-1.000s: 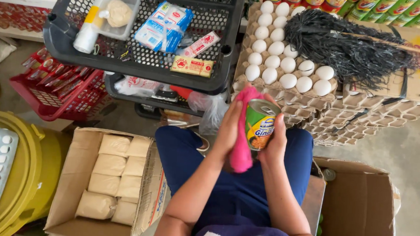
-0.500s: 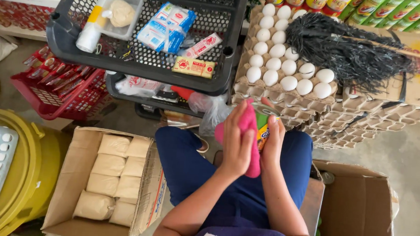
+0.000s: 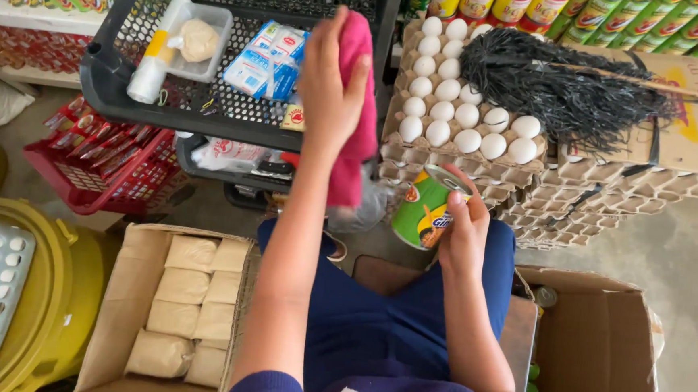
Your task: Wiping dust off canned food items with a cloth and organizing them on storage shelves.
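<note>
Left hand (image 3: 330, 82) raised over the black basket (image 3: 113, 85), fingers closed around a pink cloth (image 3: 354, 116) hanging free. Right hand (image 3: 464, 231) clasping 1 green can (image 3: 425, 209) just right of that basket, below the egg trays (image 3: 451, 105), tilted, lid exposed.

Bright even daylight, soft shadows, slight wide-angle edge distortion.

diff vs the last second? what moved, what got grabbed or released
The left hand lifted the pink cloth off the green tin can and raised it forward over the black plastic crate. The right hand now holds the can alone, lower and tilted. Nothing was released. The tray of white eggs, black duster and cardboard box of pale packets stayed put.
</note>
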